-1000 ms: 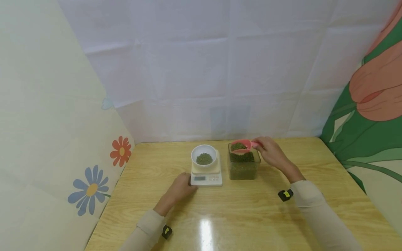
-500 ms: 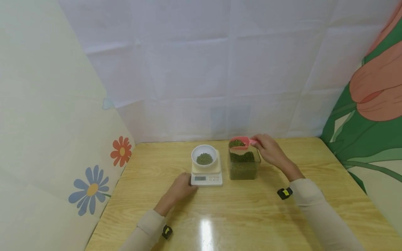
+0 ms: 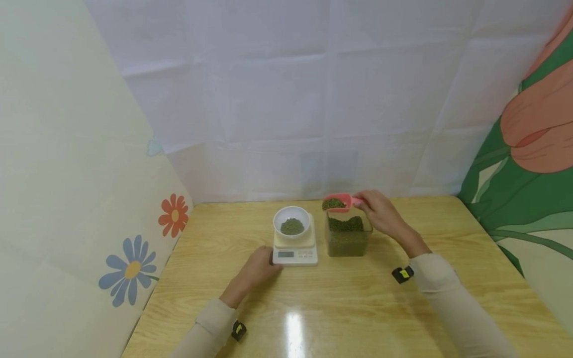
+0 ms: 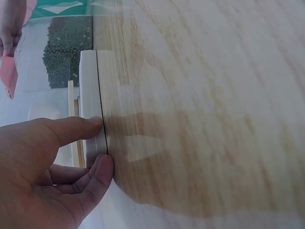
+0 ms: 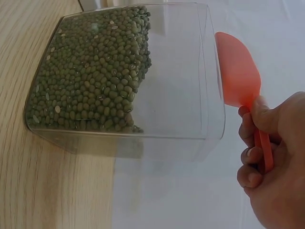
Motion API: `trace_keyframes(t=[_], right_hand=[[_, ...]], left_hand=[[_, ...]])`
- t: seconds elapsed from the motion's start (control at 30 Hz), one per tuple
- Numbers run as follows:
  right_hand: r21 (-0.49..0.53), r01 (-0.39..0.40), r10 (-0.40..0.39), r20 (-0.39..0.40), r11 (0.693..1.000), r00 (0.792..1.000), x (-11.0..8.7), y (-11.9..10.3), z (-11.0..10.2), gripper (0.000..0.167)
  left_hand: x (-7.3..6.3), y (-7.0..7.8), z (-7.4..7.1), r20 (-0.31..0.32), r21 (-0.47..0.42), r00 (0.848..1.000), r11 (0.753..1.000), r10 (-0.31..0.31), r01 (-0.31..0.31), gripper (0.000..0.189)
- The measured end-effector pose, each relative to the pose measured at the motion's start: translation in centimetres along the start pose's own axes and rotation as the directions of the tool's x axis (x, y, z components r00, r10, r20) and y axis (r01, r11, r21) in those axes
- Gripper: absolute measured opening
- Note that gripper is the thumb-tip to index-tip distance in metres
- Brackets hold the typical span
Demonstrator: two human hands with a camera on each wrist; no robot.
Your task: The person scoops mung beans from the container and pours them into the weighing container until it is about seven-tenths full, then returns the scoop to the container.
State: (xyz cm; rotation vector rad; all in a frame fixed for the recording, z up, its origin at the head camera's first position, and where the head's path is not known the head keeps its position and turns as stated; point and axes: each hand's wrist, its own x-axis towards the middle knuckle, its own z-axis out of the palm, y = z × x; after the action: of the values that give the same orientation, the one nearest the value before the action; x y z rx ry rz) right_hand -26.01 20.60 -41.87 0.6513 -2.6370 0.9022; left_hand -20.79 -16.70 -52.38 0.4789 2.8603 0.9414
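My right hand [image 3: 379,211] grips the handle of a pink scoop [image 3: 343,203] filled with green mung beans [image 3: 333,203]. It holds the scoop over the rear rim of a clear square container [image 5: 174,95], which is partly full of mung beans [image 5: 90,76]. To its left, a white bowl [image 3: 281,215] with some mung beans [image 3: 292,226] stands on a white kitchen scale [image 3: 309,259]. My left hand [image 4: 57,167] holds the scale's front left corner, its thumb on one side and curled fingers on another. The scale display's reading is too small to tell.
The wooden table [image 3: 349,308] has a white sheet [image 3: 268,99] hanging behind it. Flower-patterned panels [image 3: 53,149] stand at the left and right. Black wrist cameras [image 3: 402,274] sit at the cuffs.
My right hand has raised the loaded scoop slightly from above the container's beans and moved it left toward the bowl. My left hand stays at the scale.
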Motion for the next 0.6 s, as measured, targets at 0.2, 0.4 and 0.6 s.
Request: trace_keyframes(t=[0.2, 0.4, 0.6], right_hand=[[0.011, -0.001, 0.001, 0.008, 1.0, 1.0, 0.15, -0.17, 0.18, 0.028], [0.028, -0.006, 0.006, 0.021, 1.0, 1.0, 0.34, -0.4, 0.46, 0.028], [0.027, -0.001, 0.0, 0.019, 1.0, 1.0, 0.53, -0.56, 0.99, 0.028]], left_hand=[[0.04, -0.04, 0.03, -0.007, 0.007, 1.0, 1.0, -0.006, 0.006, 0.033], [0.06, -0.17, 0.14, -0.008, -0.001, 1.0, 1.0, -0.016, 0.016, 0.034], [0.11, -0.31, 0.2, -0.006, -0.003, 1.0, 1.0, -0.023, 0.023, 0.035]])
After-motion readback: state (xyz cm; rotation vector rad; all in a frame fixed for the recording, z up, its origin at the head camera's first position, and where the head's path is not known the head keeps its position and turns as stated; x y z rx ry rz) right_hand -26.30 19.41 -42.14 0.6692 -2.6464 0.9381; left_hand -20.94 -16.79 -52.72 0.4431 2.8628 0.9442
